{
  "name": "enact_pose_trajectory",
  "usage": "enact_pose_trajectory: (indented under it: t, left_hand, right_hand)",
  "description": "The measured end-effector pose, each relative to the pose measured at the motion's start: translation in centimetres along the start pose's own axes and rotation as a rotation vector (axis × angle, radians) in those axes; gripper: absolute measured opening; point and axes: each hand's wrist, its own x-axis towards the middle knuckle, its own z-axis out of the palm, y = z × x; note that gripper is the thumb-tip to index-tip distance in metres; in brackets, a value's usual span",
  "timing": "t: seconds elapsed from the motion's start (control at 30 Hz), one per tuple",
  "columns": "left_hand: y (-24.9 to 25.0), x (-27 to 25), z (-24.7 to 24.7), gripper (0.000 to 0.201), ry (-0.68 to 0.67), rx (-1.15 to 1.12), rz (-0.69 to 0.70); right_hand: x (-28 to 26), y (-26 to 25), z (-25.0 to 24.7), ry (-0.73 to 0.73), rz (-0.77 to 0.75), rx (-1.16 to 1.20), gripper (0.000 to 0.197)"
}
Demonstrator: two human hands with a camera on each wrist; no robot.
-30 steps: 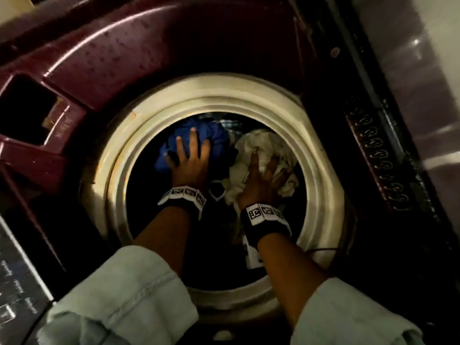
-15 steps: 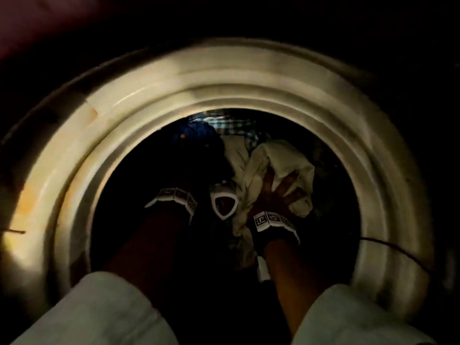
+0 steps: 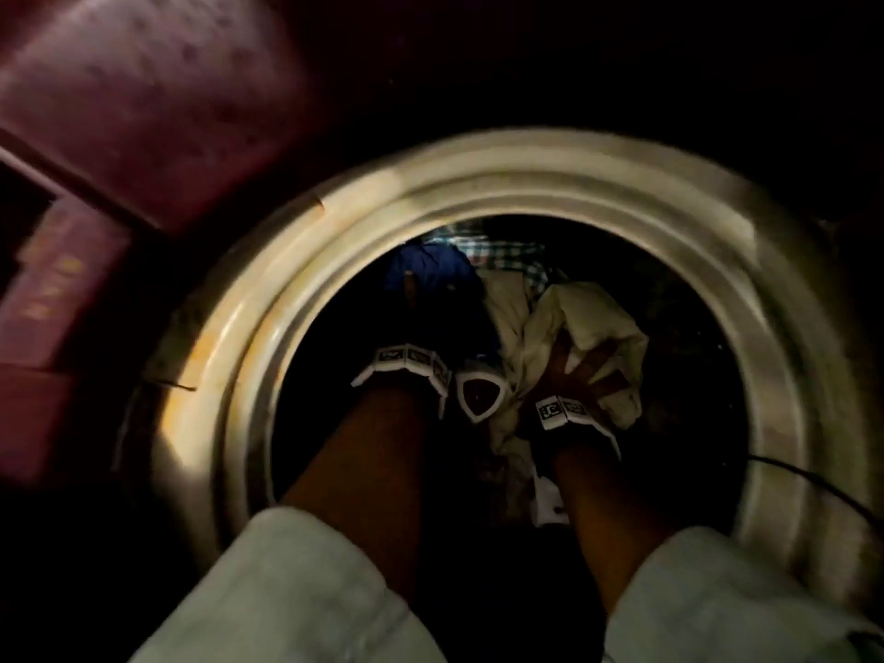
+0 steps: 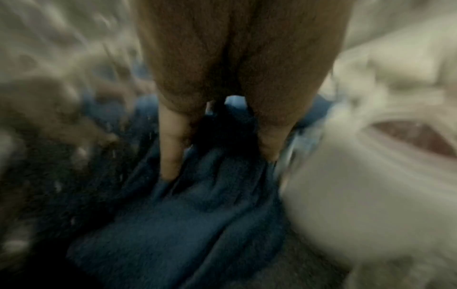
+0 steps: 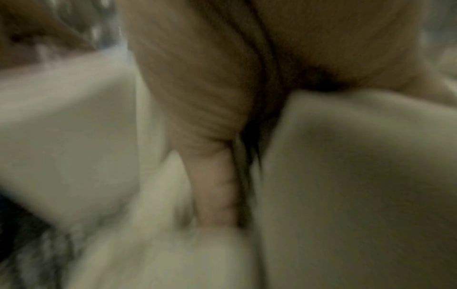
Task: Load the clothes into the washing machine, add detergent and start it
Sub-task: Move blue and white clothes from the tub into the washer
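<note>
Both my hands are inside the washing machine drum, ringed by its pale metal rim (image 3: 478, 184). My left hand (image 3: 416, 318) is deep in shadow and presses on a blue cloth (image 3: 425, 265). In the left wrist view its straight fingers (image 4: 170, 148) push into the blue cloth (image 4: 197, 215). My right hand (image 3: 579, 370) lies with spread fingers on a cream cloth (image 3: 593, 313). The right wrist view shows a finger (image 5: 215, 187) pressed into the cream cloth (image 5: 346, 176). A checked cloth (image 3: 507, 260) lies behind both.
The maroon machine top (image 3: 143, 112) surrounds the opening, with a dark recess (image 3: 24, 217) at the far left. A thin dark cable (image 3: 813, 485) crosses the rim on the right. Pale sleeves (image 3: 296, 590) fill the bottom of the head view.
Both hands have pushed the clothes deeper into the drum, and the left hand has sunk into shadow. The head view closed in, then swung so the maroon top shows again.
</note>
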Motion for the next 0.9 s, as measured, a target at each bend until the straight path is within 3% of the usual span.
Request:
enact_pose_trajectory:
  t: [0.07, 0.13, 0.17, 0.23, 0.3, 0.4, 0.53, 0.6, 0.77, 0.9]
  left_hand:
    - [-0.1, 1.3, 1.0, 0.048, 0.216, 0.116, 0.039]
    - [0.2, -1.2, -0.5, 0.026, 0.324, 0.025, 0.057]
    - [1.0, -2.6, -2.3, 0.029, 0.414, 0.005, 0.076]
    - [2.2, -5.3, -4.1, 0.034, 0.421, -0.005, 0.081]
    - [2.1, -6.7, -3.3, 0.036, 0.487, -0.010, 0.097]
    - [2.0, -9.8, -3.8, 0.037, 0.480, -0.119, 0.092]
    - [1.7, -14.6, -5.4, 0.044, 0.603, -0.194, 0.149]
    - [1.5, -17.7, -6.0, 0.038, 0.654, -0.183, 0.190]
    - [1.0, -24.1, -5.9, 0.028, 0.714, -0.151, 0.265]
    - [0.3, -29.7, -4.4, 0.033, 0.760, -0.111, 0.370]
  right_hand:
    - [0.3, 0.4, 0.2, -0.032, -0.054, 0.036, 0.089]
    - [2.8, 1.4, 2.7, -0.033, -0.105, 0.100, 0.084]
    - [3.5, 1.1, 1.7, -0.085, -0.110, 0.180, 0.082]
    - [1.1, -0.3, -2.0, -0.117, -0.086, 0.303, 0.068]
    - [-4.5, -1.9, -8.3, -0.088, -0.098, 0.322, 0.051]
    - [-8.2, -2.1, -12.0, -0.071, -0.134, 0.391, 0.050]
    - [-12.9, -2.3, -15.6, 0.053, -0.254, 0.327, 0.037]
    - [-15.2, -1.8, -17.5, 0.116, -0.290, 0.293, 0.031]
    - [-21.4, 0.0, -21.0, 0.327, -0.287, 0.251, 0.026]
    - [-27.7, 2.2, -21.4, 0.437, -0.271, 0.264, 0.030]
